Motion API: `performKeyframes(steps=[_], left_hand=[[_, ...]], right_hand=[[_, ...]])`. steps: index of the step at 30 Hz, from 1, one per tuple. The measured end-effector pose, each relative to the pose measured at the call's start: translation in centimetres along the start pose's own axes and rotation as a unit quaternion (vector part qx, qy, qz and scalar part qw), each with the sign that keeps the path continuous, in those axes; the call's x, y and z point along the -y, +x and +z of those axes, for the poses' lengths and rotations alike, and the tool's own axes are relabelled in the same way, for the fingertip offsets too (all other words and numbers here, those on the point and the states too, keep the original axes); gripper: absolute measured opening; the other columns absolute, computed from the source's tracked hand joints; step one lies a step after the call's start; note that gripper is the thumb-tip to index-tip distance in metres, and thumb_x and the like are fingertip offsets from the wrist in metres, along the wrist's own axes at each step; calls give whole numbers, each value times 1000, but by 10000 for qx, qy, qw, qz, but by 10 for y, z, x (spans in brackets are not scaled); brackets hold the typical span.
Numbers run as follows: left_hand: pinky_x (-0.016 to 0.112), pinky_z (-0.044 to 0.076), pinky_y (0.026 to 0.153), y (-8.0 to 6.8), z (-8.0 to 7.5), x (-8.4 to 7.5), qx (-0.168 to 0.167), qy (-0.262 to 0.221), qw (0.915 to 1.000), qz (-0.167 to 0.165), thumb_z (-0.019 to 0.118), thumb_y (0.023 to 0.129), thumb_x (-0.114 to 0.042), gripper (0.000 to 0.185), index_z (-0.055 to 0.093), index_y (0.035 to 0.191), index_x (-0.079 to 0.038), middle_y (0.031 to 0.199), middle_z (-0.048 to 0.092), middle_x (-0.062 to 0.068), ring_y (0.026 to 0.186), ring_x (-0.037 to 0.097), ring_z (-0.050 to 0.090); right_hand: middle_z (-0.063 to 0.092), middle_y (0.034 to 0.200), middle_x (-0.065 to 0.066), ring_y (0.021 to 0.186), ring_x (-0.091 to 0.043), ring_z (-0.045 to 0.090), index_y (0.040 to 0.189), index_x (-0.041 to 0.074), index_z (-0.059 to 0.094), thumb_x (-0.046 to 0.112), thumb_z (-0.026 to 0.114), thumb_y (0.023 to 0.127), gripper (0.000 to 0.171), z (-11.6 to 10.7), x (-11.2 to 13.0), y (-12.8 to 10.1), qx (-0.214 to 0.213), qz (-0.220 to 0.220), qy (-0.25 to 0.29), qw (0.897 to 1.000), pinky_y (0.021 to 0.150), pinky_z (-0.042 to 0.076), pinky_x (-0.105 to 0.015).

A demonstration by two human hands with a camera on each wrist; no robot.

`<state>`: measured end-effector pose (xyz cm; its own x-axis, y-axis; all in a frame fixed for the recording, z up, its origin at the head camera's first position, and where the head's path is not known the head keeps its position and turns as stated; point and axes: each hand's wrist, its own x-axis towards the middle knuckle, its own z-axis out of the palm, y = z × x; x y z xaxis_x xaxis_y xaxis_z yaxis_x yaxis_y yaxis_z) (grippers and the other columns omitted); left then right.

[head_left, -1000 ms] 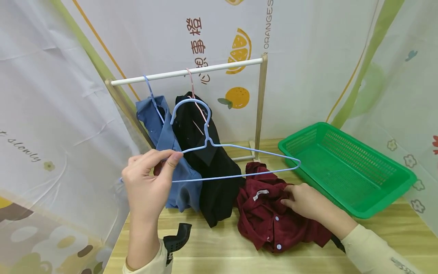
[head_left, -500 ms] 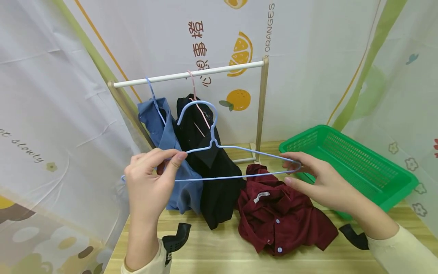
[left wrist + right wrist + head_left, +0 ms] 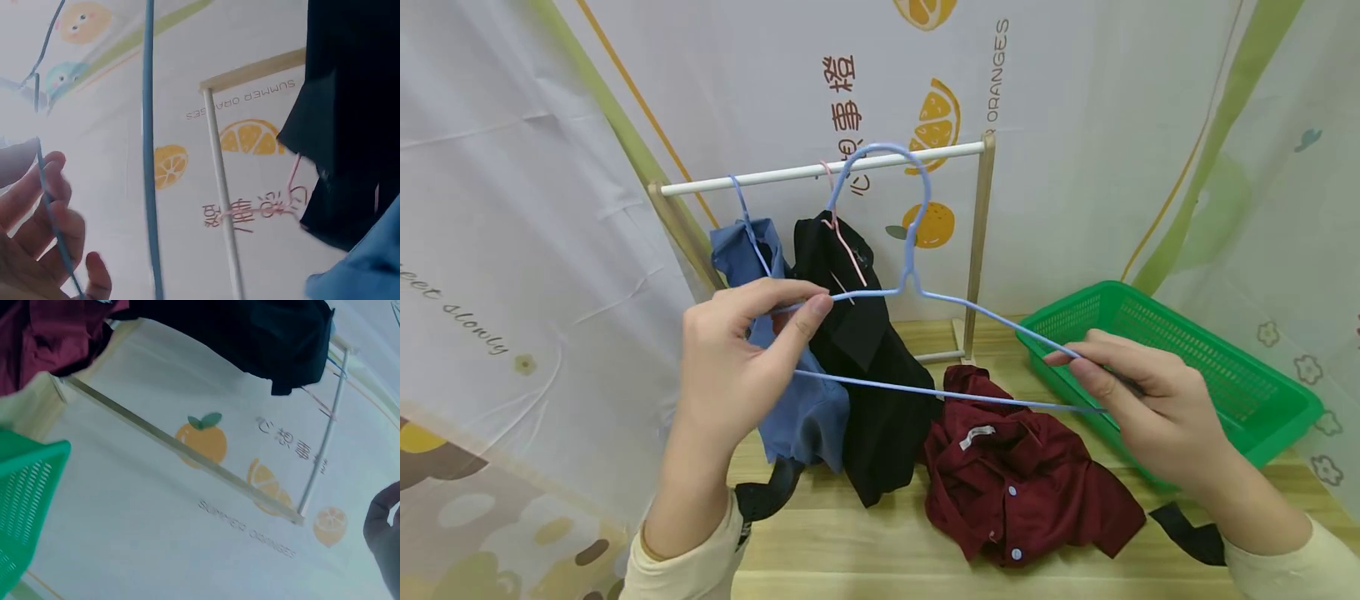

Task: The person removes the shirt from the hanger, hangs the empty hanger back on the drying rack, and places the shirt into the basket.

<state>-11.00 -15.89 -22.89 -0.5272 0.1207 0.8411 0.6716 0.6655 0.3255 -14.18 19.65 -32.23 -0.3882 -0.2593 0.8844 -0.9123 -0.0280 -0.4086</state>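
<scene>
A light blue clothes hanger point(image 3: 912, 250) is held up in the air between both hands, its hook on top. My left hand point(image 3: 737, 358) pinches its left shoulder between thumb and index finger; in the left wrist view the hand point(image 3: 44, 231) shows beside the wire. On the other side my right hand point(image 3: 1157, 408) grips the right shoulder near its end, hiding that corner. Below the hanger a dark red shirt point(image 3: 1037, 492) with pale buttons and a white label lies crumpled on the wooden table point(image 3: 850, 550).
Behind stands a small rack with a white rail point(image 3: 775, 174). A blue garment point(image 3: 812, 417) and a black garment point(image 3: 880, 400) hang from it on a blue and a pink hanger. At the right is a green plastic basket point(image 3: 1292, 408). Printed curtains point(image 3: 1097, 167) surround the table.
My right hand has left the red shirt, risen to the hanger and taken its right end. Both hands have lifted the hanger, which has moved up and right.
</scene>
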Motion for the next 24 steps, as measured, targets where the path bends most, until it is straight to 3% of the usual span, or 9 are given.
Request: performKeyframes(steps=[2,6,9,12,16,19,24], left_hand=[[19,38,66,10,-5,1,141,87,9999,26,79,96,-12,10,84,103,-8,81,75,4,78,4,59],[17,43,81,32,-15,14,212,387,9990,25,76,98,-13,17,83,112,-7,99,80,10,95,16,68],[27,47,94,50,-22,31,195,684,9972,-223,72,99,-14,22,81,117,-5,113,80,14,106,28,68],[46,47,100,67,-26,57,350,1120,9907,-693,66,103,-20,31,76,128,-5,129,75,18,117,37,65],[63,41,112,85,-29,96,861,1841,9704,-1303,57,107,-29,46,63,144,-1,150,61,23,136,49,53],[65,31,125,94,-29,123,1338,2310,9507,-1579,49,110,-29,54,51,153,3,162,45,28,150,53,38],[68,5,133,104,-26,154,1972,2914,9180,-1830,42,111,-42,71,28,165,3,175,16,31,164,50,13]], right_hand=[[58,77,5,64,-2,34,108,-15,76,-10,61,101,17,-4,4,4,-264,-21,-97,9996,53,25,-19],[74,95,9,63,-2,33,106,-18,75,-10,63,100,16,-15,14,9,-768,182,-694,9945,55,25,-17],[73,95,12,61,-1,32,107,-19,75,-14,62,99,16,-24,22,13,-1112,453,-1095,9867,52,23,-17],[73,90,12,60,-2,35,107,-21,74,-17,61,97,17,-31,29,18,-1504,699,-1371,9766,51,23,-15],[74,89,17,61,0,38,106,-19,76,-13,64,97,16,-36,34,26,-1785,947,-1914,9605,53,26,-14],[64,83,27,63,3,37,109,-10,80,-4,66,100,17,-38,36,28,-1568,1171,-2682,9433,55,25,-14],[52,81,31,70,7,39,113,-1,81,1,66,102,19,-31,29,27,-1190,1314,-3315,9266,61,27,-12]])
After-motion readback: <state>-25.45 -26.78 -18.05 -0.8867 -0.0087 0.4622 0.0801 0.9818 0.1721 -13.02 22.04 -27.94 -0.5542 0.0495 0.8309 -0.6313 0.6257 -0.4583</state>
